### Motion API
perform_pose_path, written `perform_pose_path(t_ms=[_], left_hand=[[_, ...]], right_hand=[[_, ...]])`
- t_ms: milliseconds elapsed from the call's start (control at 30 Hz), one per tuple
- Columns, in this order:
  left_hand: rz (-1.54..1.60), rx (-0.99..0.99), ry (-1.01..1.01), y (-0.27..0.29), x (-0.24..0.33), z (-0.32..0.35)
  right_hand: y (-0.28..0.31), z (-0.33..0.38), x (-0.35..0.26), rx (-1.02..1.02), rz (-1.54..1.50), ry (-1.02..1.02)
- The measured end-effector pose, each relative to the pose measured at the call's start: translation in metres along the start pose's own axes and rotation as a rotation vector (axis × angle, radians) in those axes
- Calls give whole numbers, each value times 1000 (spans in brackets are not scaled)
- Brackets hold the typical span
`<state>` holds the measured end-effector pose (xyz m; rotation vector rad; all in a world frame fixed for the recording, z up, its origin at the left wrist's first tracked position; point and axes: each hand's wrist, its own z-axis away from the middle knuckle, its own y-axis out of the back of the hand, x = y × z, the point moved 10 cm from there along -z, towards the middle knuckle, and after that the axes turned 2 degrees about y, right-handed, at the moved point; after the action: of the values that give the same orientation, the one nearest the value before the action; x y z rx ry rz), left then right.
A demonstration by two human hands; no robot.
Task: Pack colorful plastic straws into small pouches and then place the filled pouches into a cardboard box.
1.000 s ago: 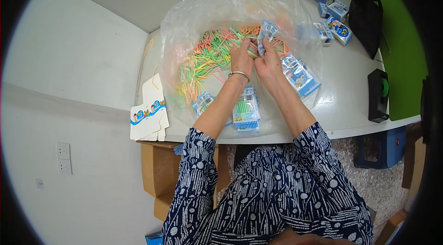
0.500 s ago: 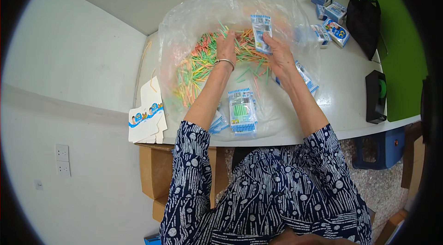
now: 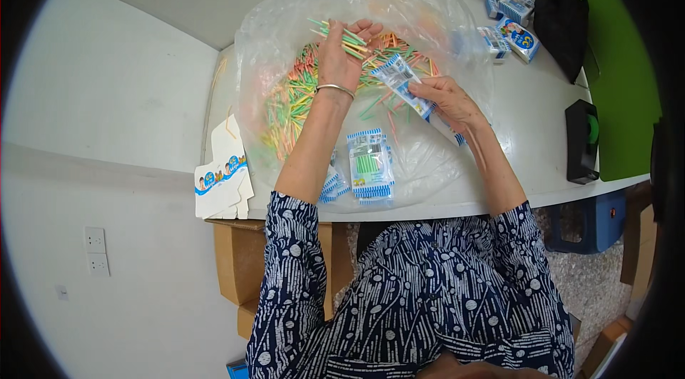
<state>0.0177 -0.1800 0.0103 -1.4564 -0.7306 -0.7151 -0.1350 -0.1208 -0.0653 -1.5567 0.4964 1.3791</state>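
Sticks [image 3: 341,35] fill the cupped left hand [image 3: 341,58]; right hand [image 3: 444,99] pinches a packet [image 3: 399,81].

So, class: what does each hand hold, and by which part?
Left hand: a bunch of coloured sticks, around its middle. Right hand: a small blue-and-white packet, by its lower end.

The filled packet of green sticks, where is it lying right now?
In the head view the filled packet of green sticks lies flat on the clear plastic bag near the table's front edge, between the person's two forearms, below the loose pile of coloured sticks.
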Motion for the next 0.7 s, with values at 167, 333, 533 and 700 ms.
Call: perform_pose_path(t_ms=[167, 333, 533, 700], left_hand=[[-78, -67, -29, -32, -1, 20], [-210, -120, -18, -40, -9, 37], [-369, -107, -79, -52, -15, 54], [-500, -137, 6, -44, -21, 59]], right_hand=[[-8, 4, 0, -84, -20, -8], [-12, 7, -3, -107, -81, 13], [-5, 8, 3, -134, -80, 18], [-7, 10, -1, -116, -85, 41]])
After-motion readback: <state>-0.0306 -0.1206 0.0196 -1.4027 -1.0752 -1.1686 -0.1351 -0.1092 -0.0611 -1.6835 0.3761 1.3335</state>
